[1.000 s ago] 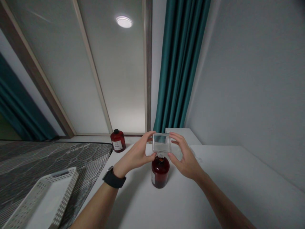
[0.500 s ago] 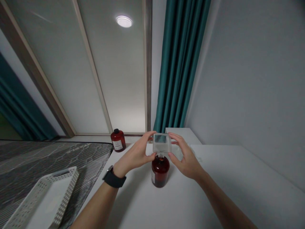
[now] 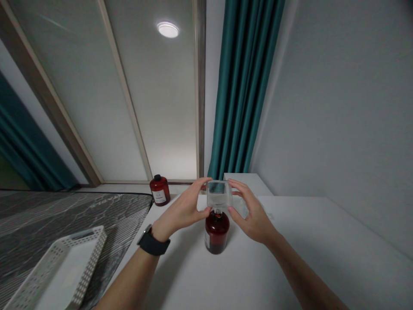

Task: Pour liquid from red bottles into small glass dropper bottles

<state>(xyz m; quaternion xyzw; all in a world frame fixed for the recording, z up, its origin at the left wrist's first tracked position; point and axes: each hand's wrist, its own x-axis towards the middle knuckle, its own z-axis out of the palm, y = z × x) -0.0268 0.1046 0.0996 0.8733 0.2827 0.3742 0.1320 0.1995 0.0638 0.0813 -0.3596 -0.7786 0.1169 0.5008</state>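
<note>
A clear, squarish bottle [image 3: 219, 194] is held upside down between my two hands. Its narrow neck points down at the mouth of a dark red-brown bottle [image 3: 217, 232], which stands upright and uncapped on the white table. The two necks meet or nearly meet; I cannot tell whether they touch. From the left side my left hand [image 3: 189, 204], with a black watch on the wrist, grips the clear bottle by fingers and thumb. My right hand [image 3: 250, 213] grips the opposite side the same way.
Another red-brown bottle [image 3: 159, 190], with a black cap and white label, stands at the table's far left corner. A white perforated basket [image 3: 92, 258] lies on the dark grey patterned surface to the left. Something transparent [image 3: 266, 209] lies behind my right hand, partly hidden.
</note>
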